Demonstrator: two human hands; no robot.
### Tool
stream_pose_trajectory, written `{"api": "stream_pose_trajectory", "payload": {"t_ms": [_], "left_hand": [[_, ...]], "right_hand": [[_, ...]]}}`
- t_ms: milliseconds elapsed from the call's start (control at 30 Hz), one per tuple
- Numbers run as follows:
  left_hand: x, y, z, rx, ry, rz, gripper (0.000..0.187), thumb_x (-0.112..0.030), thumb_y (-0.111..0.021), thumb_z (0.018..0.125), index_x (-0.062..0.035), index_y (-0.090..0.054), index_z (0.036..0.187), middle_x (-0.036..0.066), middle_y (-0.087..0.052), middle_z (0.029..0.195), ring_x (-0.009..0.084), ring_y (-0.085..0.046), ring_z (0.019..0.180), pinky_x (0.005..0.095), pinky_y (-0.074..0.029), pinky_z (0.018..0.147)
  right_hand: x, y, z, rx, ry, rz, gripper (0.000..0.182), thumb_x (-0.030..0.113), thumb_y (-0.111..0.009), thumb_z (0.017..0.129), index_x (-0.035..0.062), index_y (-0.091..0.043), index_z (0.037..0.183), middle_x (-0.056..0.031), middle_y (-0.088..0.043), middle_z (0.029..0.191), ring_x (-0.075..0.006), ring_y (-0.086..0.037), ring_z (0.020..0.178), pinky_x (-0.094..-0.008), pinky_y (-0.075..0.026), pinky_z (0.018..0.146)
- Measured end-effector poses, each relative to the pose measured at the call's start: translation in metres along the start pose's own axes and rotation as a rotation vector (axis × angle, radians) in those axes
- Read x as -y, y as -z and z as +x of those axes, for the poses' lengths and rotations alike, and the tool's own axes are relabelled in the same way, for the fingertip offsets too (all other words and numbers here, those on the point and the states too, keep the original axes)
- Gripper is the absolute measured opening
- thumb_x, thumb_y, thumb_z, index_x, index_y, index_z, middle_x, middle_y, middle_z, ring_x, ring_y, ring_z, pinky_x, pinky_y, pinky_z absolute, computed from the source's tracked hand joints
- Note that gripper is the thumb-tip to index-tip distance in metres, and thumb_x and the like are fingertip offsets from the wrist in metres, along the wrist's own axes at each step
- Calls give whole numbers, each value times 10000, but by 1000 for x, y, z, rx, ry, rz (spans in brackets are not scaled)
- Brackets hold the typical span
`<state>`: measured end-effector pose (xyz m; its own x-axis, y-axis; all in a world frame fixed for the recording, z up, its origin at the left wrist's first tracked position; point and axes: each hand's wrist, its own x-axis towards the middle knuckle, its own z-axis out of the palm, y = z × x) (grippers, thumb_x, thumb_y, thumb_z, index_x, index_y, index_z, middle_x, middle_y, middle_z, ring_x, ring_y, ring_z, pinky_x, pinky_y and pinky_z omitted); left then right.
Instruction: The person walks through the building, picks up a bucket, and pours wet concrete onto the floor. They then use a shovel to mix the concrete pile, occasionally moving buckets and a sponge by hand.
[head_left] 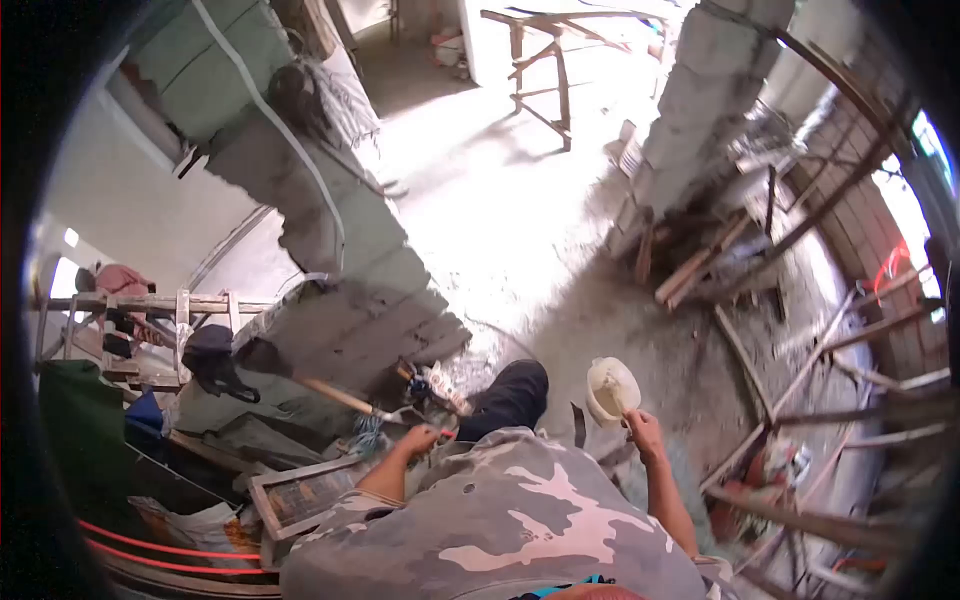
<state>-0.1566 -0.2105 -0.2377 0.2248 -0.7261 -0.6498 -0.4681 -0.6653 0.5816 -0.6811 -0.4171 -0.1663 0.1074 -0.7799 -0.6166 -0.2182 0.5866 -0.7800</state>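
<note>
My right hand (pixel 645 434) is closed on the edge of a cream-coloured bowl-like container (pixel 612 388), held out over the concrete floor. The container is rounded and hollow, and its exact kind does not show clearly. My left hand (pixel 418 440) is at my left side, fingers curled, with a small bit of red showing by the fingertips. What it grips, if anything, I cannot make out. Just beyond that hand lies a tool with a wooden handle (pixel 338 395), close to a bluish tangle of cord (pixel 368 436).
Broken block walls (pixel 375 250) stand at left and right of a bright opening. A wooden trestle (pixel 560 90) stands beyond. Loose timber (pixel 705 255) and a pole frame (pixel 800 420) crowd the right. At left are a wooden frame (pixel 265 500) and a dark cap (pixel 212 345).
</note>
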Motion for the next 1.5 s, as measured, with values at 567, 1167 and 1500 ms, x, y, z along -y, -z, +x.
{"api": "stream_pose_trajectory", "payload": {"t_ms": [567, 1167, 1500], "left_hand": [[-264, -49, 298, 1, 321, -779, 392, -274, -620, 841, -74, -636, 1179, 86, -652, 1069, 235, -617, 936, 385, -493, 774], [-402, 132, 527, -453, 511, -1364, 516, -309, -626, 834, -123, -512, 1302, 101, -620, 1087, 275, -624, 959, 421, -490, 770], [-220, 316, 629, -432, 785, -1375, 382, -330, -566, 851, -46, -576, 1106, 125, -620, 1006, 304, -680, 806, 465, -539, 635]], "right_hand": [[307, 39, 545, -73, -64, -6, 452, 430, -585, 883, -19, -639, 890, -74, -588, 717, -181, -579, 622, -332, -450, 509], [642, -286, 944, 362, -13, -750, 603, 620, -601, 794, 42, -598, 967, -51, -500, 708, -224, -495, 550, -339, -406, 465], [725, -562, 1046, 639, 574, -798, 477, 541, -519, 869, 133, -622, 1096, -86, -587, 847, -227, -559, 593, -286, -403, 440]]}}
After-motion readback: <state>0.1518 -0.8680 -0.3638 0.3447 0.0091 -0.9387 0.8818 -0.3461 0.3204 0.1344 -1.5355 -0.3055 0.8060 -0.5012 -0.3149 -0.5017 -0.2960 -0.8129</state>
